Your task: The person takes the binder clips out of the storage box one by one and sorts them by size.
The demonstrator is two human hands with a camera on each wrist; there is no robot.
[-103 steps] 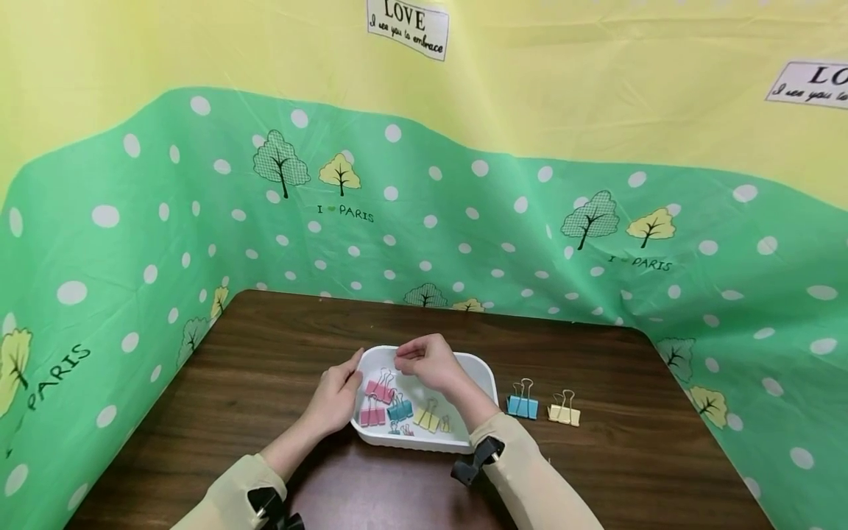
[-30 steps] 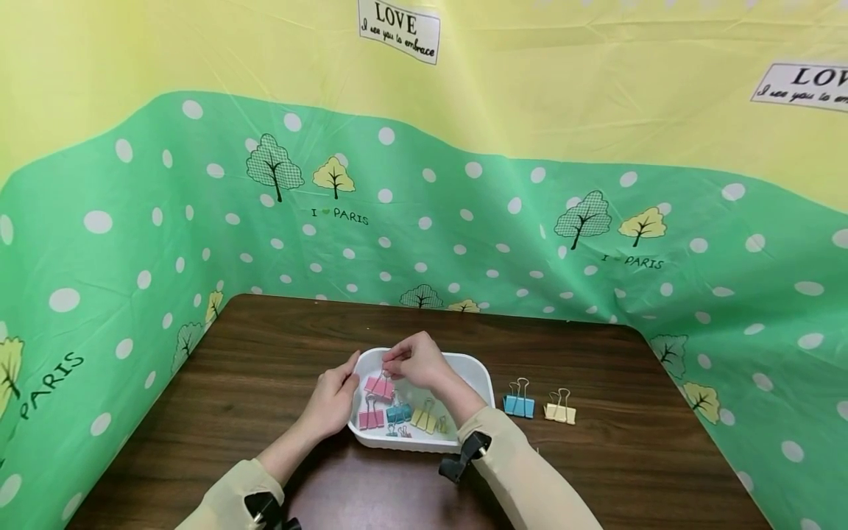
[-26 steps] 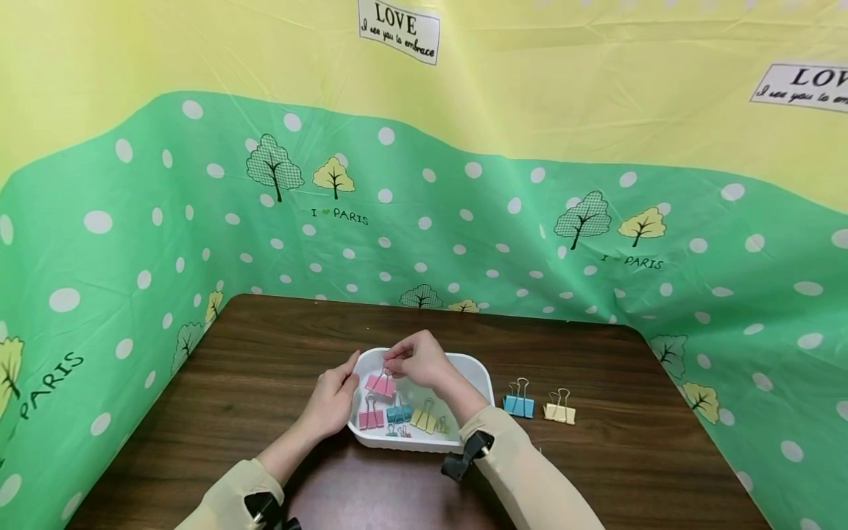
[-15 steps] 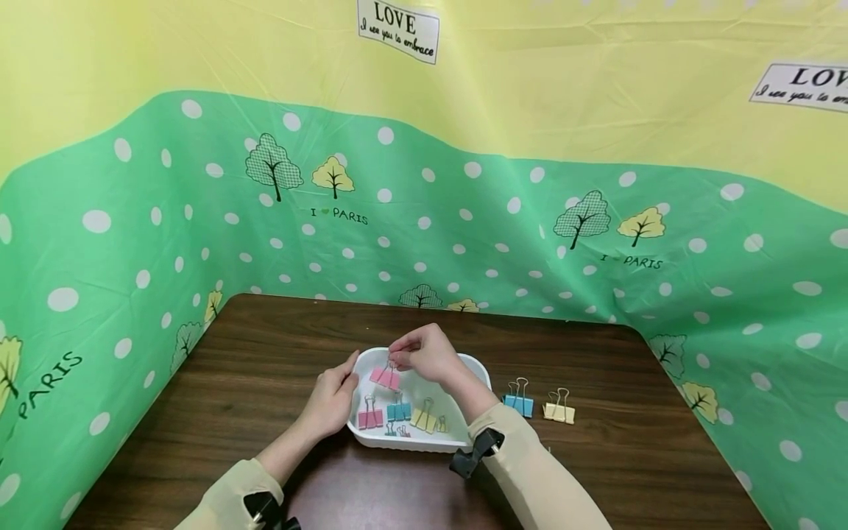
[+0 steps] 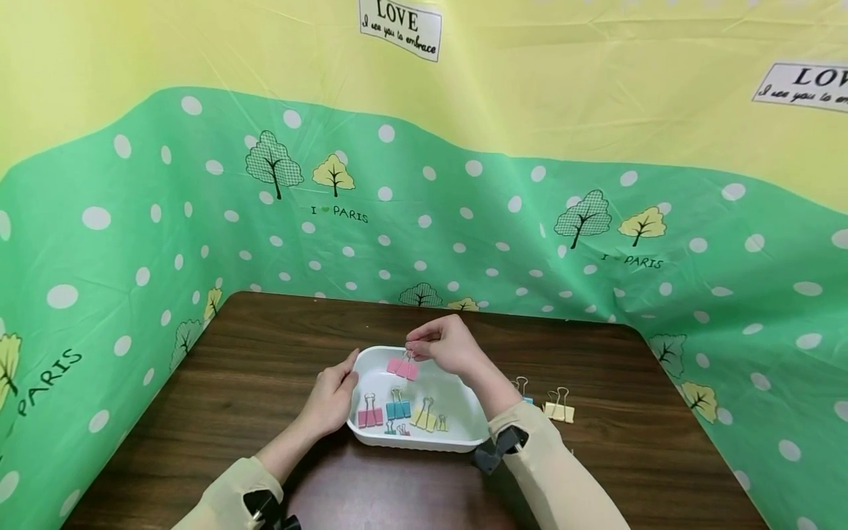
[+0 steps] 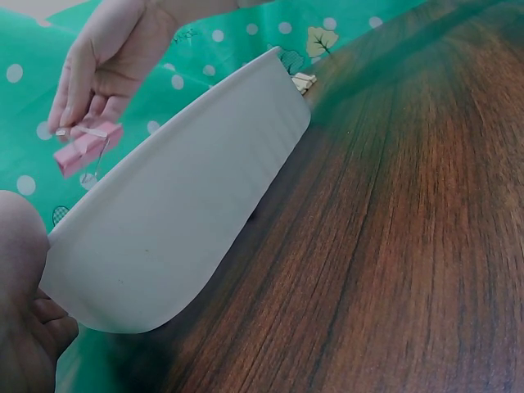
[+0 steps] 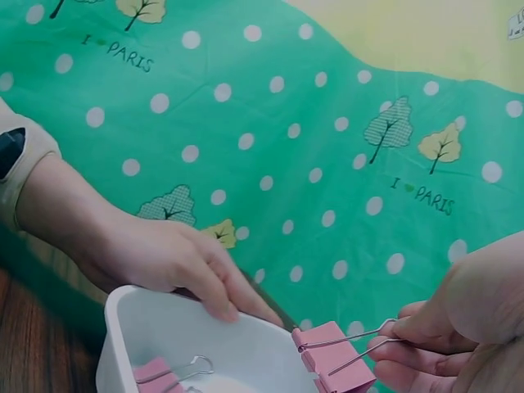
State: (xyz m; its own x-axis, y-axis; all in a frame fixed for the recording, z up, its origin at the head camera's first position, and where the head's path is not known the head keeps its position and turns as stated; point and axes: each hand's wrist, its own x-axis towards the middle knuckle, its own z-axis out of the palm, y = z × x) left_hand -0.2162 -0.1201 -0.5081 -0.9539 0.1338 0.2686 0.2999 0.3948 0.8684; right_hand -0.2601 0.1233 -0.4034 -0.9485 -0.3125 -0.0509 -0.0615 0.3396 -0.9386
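Observation:
The left hand grips the left wall of a white tray, its thumb along the rim. Above the tray's back part, the right hand pinches a pink binder clip by its wire handles; in the left wrist view this pink clip hangs above the rim. Inside the tray lie another pink clip, a blue clip, a yellow clip and several small clips. The right wrist view shows the right hand's fingertips on the wire handles of the pink clip.
On the brown table, right of the tray, stand a blue clip, partly hidden by the right forearm, and a pale yellow clip. A green and yellow patterned cloth hangs behind and beside the table.
The right hand took hold of the pink clip by its handles and has raised it, moving right and toward the tray's back. The left hand has kept its grip on the tray.

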